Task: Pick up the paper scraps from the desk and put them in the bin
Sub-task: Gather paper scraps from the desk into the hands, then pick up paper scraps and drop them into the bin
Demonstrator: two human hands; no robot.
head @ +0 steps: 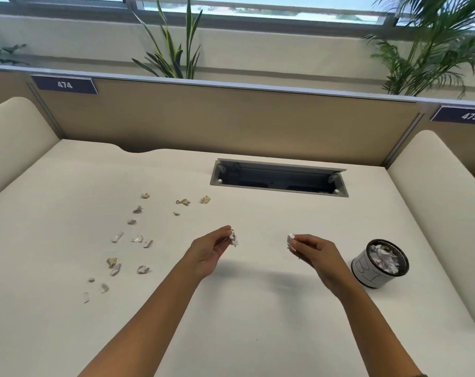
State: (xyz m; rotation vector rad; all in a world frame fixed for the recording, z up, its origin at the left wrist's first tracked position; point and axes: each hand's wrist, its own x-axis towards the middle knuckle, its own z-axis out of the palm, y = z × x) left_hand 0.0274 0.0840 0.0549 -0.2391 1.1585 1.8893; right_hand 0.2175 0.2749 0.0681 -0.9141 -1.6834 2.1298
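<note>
- The left hand point(213, 250) hovers above the middle of the cream desk point(244, 322), fingertips pinched on a crumpled white scrap point(233, 238).
- The right hand point(313, 251) hangs beside it, a gap between the two, its fingers closed round another small white scrap point(291, 236) at their tips.
- The bin point(379, 263), a small round tub with a dark mesh rim and a white paper wrap, stands on the desk just right of the right hand; it already has crumpled paper inside.
- More paper scraps point(127, 240) lie scattered over the left half of the desk, white and tan bits, well apart from the bin.
- An open cable tray point(278, 178) is sunk into the desk toward the back.
- The partition point(231, 123) behind carries number plates, 474 point(64, 84) and 475 point(470, 115), with leafy plants point(174, 50) above it.
</note>
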